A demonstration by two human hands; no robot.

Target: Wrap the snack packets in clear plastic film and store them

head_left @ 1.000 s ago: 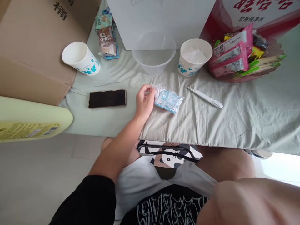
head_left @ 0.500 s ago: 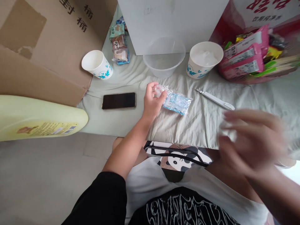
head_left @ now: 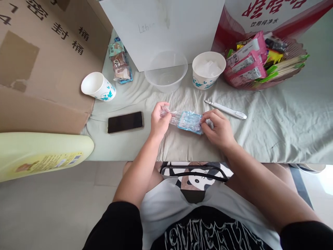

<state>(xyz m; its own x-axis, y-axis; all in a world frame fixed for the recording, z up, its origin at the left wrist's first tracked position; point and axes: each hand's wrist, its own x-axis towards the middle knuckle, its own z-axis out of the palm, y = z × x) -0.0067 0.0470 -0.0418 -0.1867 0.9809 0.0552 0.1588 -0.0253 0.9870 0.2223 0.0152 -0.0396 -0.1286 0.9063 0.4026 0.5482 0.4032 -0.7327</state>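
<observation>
A small blue packet (head_left: 189, 121) in crinkled clear plastic wrap (head_left: 174, 117) is held level just above or on the cloth; which one, I cannot tell. My left hand (head_left: 159, 122) is closed on the bunched left end of the wrap. At the packet's right end, the thumb and fingers of my right hand (head_left: 219, 128) pinch its edge. The wrap stretches between the left fingers and the packet. Behind my right hand lies a white-handled craft knife (head_left: 227, 109), its narrow end pointing left.
Along the back stand a clear plastic bowl (head_left: 166, 78), a paper cup (head_left: 208, 71) with whitish crumpled contents and a snack basket (head_left: 283, 74). To the left are a tilted paper cup (head_left: 98, 86), small packets (head_left: 121, 66), a phone (head_left: 125, 122), a cardboard box (head_left: 52, 100) and a yellow bottle (head_left: 47, 149).
My right hand has come in from the lower right, where it was blurred, and now grips the packet's right end. My left hand keeps hold of the wrap. The camera view has shifted.
</observation>
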